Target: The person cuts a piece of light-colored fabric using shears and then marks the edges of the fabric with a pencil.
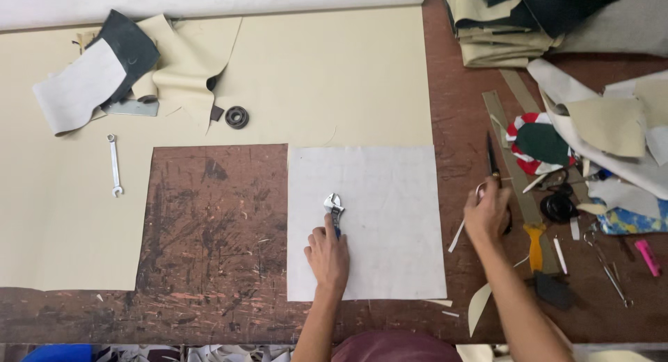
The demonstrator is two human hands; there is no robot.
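Scarred brown worktable fills the view, with a big cream sheet spread across its far side and a square notch cut out of it. Left hand rests on the pale grey square panel, fingers wrapped around the blue handle of an adjustable wrench; the wrench's long axis runs away from the body, its silver head pointing to the far edge. Right hand sits just off the panel's right edge, clamped on dark scissors, blades pointing away. Bare wood lies open to the left of the panel. Scraps, rulers and small tools crowd the right side, so room there is tight.
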